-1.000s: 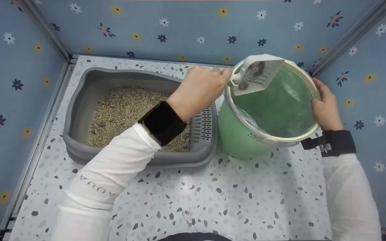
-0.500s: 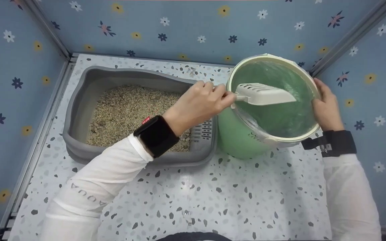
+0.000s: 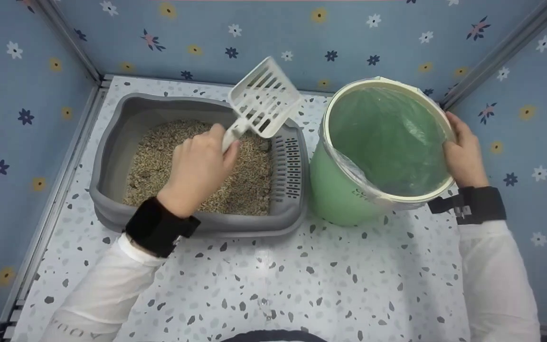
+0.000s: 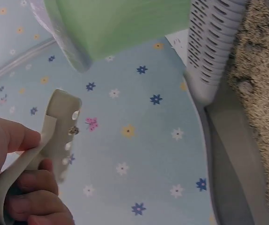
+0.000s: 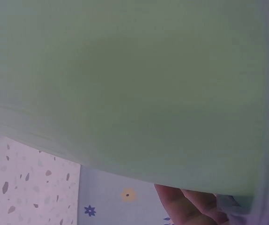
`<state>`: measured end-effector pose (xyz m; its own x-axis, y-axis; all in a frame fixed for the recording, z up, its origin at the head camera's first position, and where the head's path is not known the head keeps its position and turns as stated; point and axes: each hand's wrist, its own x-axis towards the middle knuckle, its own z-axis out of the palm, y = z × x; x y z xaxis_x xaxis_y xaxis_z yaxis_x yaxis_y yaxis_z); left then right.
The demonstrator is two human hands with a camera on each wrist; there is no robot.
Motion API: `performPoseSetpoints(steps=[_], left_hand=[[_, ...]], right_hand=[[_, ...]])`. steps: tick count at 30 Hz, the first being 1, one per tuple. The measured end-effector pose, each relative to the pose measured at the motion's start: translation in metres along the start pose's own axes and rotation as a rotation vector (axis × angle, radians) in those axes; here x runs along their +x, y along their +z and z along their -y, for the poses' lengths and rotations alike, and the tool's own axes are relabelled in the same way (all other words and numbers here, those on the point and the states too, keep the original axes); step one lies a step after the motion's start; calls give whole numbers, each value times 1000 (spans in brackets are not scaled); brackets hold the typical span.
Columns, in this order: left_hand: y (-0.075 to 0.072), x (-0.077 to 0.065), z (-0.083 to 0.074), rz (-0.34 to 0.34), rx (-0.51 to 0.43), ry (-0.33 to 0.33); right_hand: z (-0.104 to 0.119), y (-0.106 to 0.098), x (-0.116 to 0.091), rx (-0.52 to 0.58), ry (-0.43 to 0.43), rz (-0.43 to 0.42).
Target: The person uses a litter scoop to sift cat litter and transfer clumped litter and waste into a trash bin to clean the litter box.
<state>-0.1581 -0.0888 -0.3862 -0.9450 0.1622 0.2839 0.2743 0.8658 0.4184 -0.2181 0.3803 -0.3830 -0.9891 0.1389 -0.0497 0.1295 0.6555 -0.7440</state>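
My left hand (image 3: 201,168) grips the handle of a white slotted litter scoop (image 3: 266,97), raised over the right part of a grey litter box (image 3: 197,224). A small clump clings to the scoop (image 4: 62,129) in the left wrist view. Tan granular litter (image 3: 240,185) with some darker lumps covers the floor of the box. At the right, my right hand (image 3: 466,154) holds the rim of a green bucket (image 3: 344,194), thumb inside and fingers outside. A clear plastic bag (image 3: 392,137) lines the bucket. In the right wrist view the bucket's side hides most of that hand.
The box and bucket stand side by side on a white speckled tabletop (image 3: 273,280). Blue flowered panels (image 3: 197,28) close in the back and both sides, joined by metal rails (image 3: 71,47). A slotted grey ledge (image 3: 287,166) forms the box's right end.
My left hand has carried the scoop leftward from over the bucket to above the litter box, the scoop first tipping over, then turning up. My right hand has stayed on the bucket rim.
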Motion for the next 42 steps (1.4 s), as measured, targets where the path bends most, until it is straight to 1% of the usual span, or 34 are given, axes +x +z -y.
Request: performPoseSetpoints(steps=[2, 4, 7, 10, 11, 16, 20, 23, 26, 31, 33, 35, 38, 41, 42], left_hand=[[4, -10, 13, 71, 47, -72], [8, -18, 23, 164, 92, -126], [14, -27, 28, 328, 175, -170], [19, -32, 27, 482, 247, -185], [20, -32, 26, 524, 263, -182], [26, -27, 17, 699, 317, -179], [38, -19, 11, 812, 332, -170], [49, -14, 7, 869, 303, -162], [60, -9, 2, 902, 281, -155], [75, -3, -5, 940, 334, -123], [81, -2, -6, 938, 350, -118], [86, 0, -7, 927, 344, -119], [91, 4, -7, 909, 315, -136], [94, 10, -6, 911, 275, -158], [95, 12, -6, 921, 269, -162]], right_hand=[[0, 0, 0, 3, -8, -4], [0, 0, -1, 8, -6, -3], [0, 0, -1, 18, 1, 1], [0, 0, -1, 26, 9, 8], [0, 1, -1, 28, 8, 10], [1, 2, -2, 27, 0, 9], [0, 2, -2, 21, 2, 4], [0, 2, -1, 15, 7, 9], [-1, 1, -1, 14, 6, 12], [-3, 1, -1, 16, -1, 7], [-3, 0, -1, 16, 5, 8], [-3, 0, -1, 15, 14, 11], [-1, -1, -1, 16, 25, 20], [0, -1, 0, 13, 28, 24], [0, -1, 0, 14, 28, 25]])
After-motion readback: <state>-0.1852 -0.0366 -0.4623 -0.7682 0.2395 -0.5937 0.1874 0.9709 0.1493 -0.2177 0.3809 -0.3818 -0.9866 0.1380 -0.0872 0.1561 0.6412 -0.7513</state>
